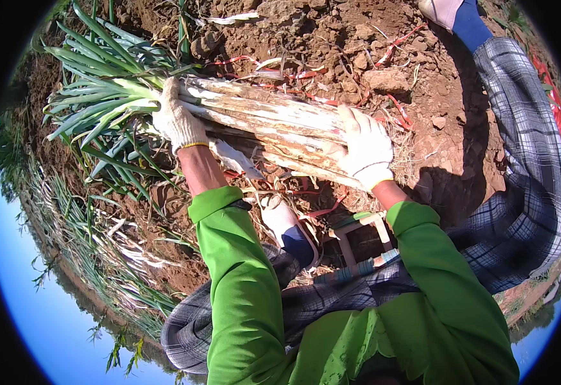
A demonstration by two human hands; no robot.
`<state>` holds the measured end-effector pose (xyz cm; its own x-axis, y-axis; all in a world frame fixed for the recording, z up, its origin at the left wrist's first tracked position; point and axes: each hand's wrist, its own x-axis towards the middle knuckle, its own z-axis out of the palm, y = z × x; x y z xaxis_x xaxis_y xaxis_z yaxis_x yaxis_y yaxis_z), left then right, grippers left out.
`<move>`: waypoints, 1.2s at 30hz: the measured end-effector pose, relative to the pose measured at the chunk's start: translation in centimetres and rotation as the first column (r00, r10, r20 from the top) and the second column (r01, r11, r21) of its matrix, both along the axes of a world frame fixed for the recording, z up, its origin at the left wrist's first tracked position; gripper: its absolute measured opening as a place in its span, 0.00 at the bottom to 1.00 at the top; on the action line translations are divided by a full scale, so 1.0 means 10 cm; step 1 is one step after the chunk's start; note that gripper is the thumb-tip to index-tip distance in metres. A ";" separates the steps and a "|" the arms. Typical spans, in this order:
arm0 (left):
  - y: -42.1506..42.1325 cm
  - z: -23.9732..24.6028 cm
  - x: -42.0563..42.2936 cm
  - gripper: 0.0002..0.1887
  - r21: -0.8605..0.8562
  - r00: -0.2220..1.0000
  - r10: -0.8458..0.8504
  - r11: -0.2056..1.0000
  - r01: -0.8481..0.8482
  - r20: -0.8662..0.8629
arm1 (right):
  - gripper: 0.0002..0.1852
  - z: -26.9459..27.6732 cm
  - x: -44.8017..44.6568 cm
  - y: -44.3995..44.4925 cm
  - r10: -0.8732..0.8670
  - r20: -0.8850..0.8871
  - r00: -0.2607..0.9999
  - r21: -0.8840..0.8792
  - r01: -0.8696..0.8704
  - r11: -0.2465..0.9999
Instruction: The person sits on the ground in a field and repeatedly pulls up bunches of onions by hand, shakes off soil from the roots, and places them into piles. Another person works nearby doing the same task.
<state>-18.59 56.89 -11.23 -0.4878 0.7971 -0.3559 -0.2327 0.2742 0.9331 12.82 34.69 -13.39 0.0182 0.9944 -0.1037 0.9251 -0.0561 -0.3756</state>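
A thick bundle of long green onions [270, 120] lies crosswise before me, its pale stalks streaked with brown soil and dry skin. Its green leaves [102, 96] fan out to the left, while thin roots show at the right end. My left hand [179, 115], in a knitted work glove, clasps the bundle where stalks meet leaves. Near the roots, my right hand [367, 147], gloved too, grips the stalks with fingers over the top and thumb on the near side. The undersides of the stalks are hidden.
Red plastic ties [398, 110] and dry skins litter the cloddy soil [309, 29]. A small low stool [362, 236] stands between my legs, near my shoe [280, 216]. More green onions [116, 250] lie in a row at the left.
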 end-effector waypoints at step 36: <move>0.21 1.37 -0.30 0.52 -0.959 -0.853 -0.469 0.259 0.115 -0.229 | 0.41 0.04 -0.04 0.05 0.006 0.062 0.998 0.003 -0.006 1.000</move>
<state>-21.55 59.03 2.51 0.3263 0.7357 -0.5935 0.7053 -0.6075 -0.3654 12.40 35.21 -13.00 0.0182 0.9949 -0.0990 0.9469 -0.0489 -0.3177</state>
